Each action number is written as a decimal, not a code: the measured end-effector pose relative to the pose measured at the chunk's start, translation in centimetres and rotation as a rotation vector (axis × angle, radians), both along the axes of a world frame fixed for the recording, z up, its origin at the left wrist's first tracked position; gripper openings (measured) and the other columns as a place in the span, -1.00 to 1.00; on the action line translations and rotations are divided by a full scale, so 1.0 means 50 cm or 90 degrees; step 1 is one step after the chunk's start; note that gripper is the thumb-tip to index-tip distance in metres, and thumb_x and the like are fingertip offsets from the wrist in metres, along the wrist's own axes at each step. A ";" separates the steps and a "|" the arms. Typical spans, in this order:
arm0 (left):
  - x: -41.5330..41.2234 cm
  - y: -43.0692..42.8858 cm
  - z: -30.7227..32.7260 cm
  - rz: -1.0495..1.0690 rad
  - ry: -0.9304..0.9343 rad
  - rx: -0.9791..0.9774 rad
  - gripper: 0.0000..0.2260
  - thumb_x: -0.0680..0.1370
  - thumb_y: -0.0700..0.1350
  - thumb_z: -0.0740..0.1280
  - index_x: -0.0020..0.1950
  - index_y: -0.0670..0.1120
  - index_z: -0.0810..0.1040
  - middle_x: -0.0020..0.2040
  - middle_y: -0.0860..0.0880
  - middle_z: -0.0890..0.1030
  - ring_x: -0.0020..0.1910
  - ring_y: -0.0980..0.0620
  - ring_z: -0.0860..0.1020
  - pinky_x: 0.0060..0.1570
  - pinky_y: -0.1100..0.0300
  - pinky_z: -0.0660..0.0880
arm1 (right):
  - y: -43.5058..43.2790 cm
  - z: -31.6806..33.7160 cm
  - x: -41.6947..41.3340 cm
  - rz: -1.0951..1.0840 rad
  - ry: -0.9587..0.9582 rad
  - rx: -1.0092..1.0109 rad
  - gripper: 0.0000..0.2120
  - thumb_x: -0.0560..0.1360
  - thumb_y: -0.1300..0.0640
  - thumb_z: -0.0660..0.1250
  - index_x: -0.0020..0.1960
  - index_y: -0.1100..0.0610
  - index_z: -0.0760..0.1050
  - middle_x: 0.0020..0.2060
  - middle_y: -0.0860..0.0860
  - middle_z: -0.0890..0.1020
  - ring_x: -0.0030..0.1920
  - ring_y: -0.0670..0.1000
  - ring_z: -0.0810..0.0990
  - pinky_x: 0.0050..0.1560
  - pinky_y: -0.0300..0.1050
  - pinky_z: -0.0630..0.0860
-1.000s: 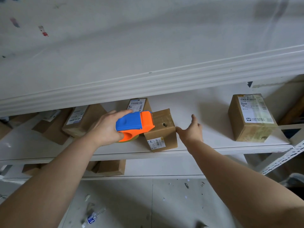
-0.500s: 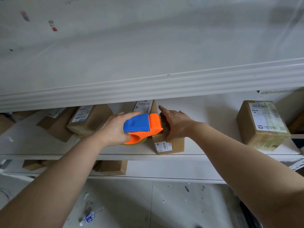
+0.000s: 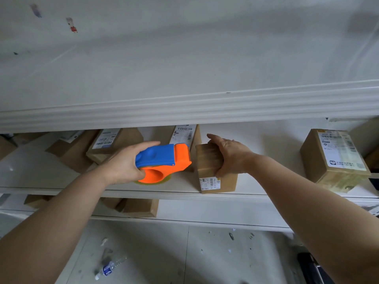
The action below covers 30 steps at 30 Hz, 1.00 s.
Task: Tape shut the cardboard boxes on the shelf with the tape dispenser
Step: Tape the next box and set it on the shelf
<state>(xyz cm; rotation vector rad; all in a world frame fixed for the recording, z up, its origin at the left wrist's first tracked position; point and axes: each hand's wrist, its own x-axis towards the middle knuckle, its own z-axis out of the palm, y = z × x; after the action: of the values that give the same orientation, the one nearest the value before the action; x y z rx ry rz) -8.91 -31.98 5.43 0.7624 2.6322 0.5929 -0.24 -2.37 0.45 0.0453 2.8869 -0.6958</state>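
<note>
step: lining up to tape | left hand (image 3: 123,167) wrapped round the tape dispenser (image 3: 162,160) | right hand (image 3: 229,154) clamping the small box (image 3: 213,171) at the shelf (image 3: 51,181) front edge | next, I reckon: nose onto the top seam, pull across

The plastic tape dispenser (image 3: 162,158) has a blue grip and an orange body. The small brown cardboard box (image 3: 223,180) and the larger brown cardboard box (image 3: 316,158) carry white labels with black barcodes. The shelf (image 3: 41,173) is white.
</note>
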 end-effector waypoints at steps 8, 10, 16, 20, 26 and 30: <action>0.010 0.010 -0.044 0.004 -0.017 0.047 -0.26 0.31 -0.40 0.34 0.30 0.29 0.33 0.10 0.21 0.53 -0.03 0.42 0.48 -0.17 0.55 0.36 | -0.001 -0.004 -0.006 -0.009 -0.008 -0.003 0.16 0.16 0.04 0.58 0.55 -0.11 -0.06 0.41 -0.14 0.36 0.32 0.06 0.40 0.28 -0.03 0.42; 0.014 0.018 -0.054 -0.003 -0.018 0.058 -0.26 0.30 -0.41 0.33 0.25 0.30 0.33 0.08 0.24 0.52 0.00 0.42 0.47 -0.16 0.56 0.37 | -0.004 -0.004 -0.006 -0.004 -0.003 0.014 0.15 0.19 0.04 0.57 0.56 -0.09 -0.10 0.43 -0.13 0.33 0.36 0.07 0.36 0.34 -0.03 0.35; 0.026 0.040 -0.091 -0.007 -0.023 0.071 -0.27 0.32 -0.38 0.35 0.38 0.17 0.37 0.06 0.25 0.47 0.02 0.24 0.49 -0.13 0.52 0.35 | -0.034 -0.009 0.017 0.095 0.009 0.311 0.15 0.34 -0.15 0.42 0.54 0.08 -0.38 0.55 0.06 -0.27 0.52 0.06 -0.35 0.49 0.16 -0.31; 0.026 0.045 -0.099 -0.007 -0.022 0.077 -0.27 0.29 -0.31 0.36 0.41 0.15 0.37 0.10 0.19 0.49 0.07 0.16 0.49 -0.04 0.38 0.37 | -0.051 -0.029 0.026 0.119 0.054 0.313 0.14 0.36 -0.31 0.33 0.54 0.13 -0.37 0.54 0.08 -0.28 0.53 0.07 -0.33 0.51 0.12 -0.26; 0.022 0.035 -0.104 -0.009 -0.012 0.058 -0.26 0.28 -0.27 0.34 0.42 0.15 0.35 0.18 0.09 0.50 0.13 0.07 0.48 0.03 0.27 0.38 | -0.069 -0.019 0.038 0.115 0.018 0.319 0.06 0.41 -0.12 0.33 0.53 0.16 -0.38 0.54 0.10 -0.31 0.52 0.12 -0.37 0.49 0.22 -0.25; 0.034 0.042 -0.098 -0.004 -0.009 0.085 -0.27 0.30 -0.32 0.36 0.42 0.15 0.37 0.13 0.11 0.49 0.10 0.08 0.49 0.00 0.33 0.38 | -0.093 0.014 0.007 0.105 -0.014 0.293 0.12 0.38 -0.02 0.40 0.52 0.10 -0.43 0.53 0.12 -0.31 0.52 0.16 -0.36 0.47 0.33 -0.19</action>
<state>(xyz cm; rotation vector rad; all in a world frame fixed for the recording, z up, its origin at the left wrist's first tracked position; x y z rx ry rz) -7.21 -29.87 0.55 0.8024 2.5969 0.7755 0.13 -7.02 1.16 -0.1236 2.9200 0.0028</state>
